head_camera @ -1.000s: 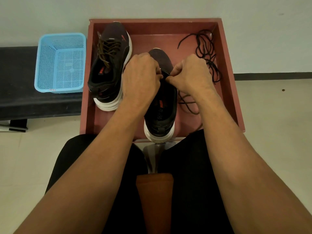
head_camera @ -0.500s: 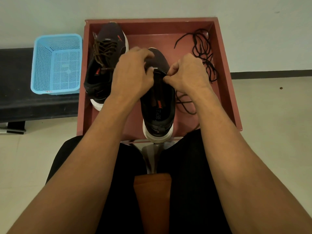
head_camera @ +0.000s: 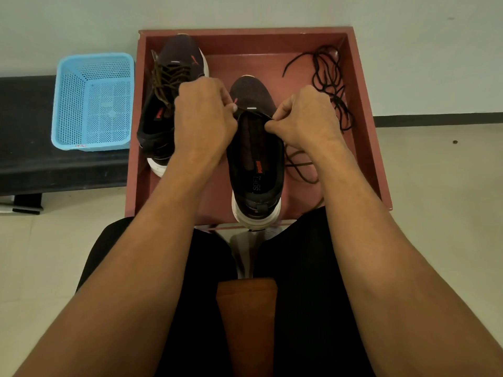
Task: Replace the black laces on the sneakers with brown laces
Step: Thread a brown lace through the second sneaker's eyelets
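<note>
Pinching, with left hand (head_camera: 204,117) and right hand (head_camera: 306,118) both curled tight, a thin lace (head_camera: 255,113) drawn taut across the front eyelets of the unlaced sneaker (head_camera: 255,164) in the middle of the red tray (head_camera: 364,118), next to the brown-laced sneaker (head_camera: 174,74) at left, loose black laces (head_camera: 326,77) heaped at right.

The left hand (head_camera: 204,117) hides the lower lacing of the dark brown-laced sneaker (head_camera: 178,57), upper left; the thin strand (head_camera: 255,113) it pinches is too fine to tell colour.

Pale wall (head_camera: 272,12), light tile floor (head_camera: 441,191), black bench (head_camera: 27,164) left.
</note>
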The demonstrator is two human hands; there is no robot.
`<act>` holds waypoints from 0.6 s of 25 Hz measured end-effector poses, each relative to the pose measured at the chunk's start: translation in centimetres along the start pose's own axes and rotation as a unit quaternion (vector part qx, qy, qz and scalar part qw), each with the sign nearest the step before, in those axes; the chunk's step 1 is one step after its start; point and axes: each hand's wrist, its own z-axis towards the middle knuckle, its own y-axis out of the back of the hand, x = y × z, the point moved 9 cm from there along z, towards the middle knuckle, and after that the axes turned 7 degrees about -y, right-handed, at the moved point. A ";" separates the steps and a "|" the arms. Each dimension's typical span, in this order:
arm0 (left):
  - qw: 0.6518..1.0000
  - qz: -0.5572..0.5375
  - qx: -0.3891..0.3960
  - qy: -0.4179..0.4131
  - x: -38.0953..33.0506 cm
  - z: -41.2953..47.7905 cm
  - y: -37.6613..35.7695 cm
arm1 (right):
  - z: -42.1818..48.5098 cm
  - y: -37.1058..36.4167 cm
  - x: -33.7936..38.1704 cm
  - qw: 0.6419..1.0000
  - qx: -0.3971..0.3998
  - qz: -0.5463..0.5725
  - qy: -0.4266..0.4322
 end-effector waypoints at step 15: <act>0.994 0.047 0.043 -0.091 -3.4 -0.7 -2.8 | -0.2 0.1 0.3 1.000 0.001 0.005 0.006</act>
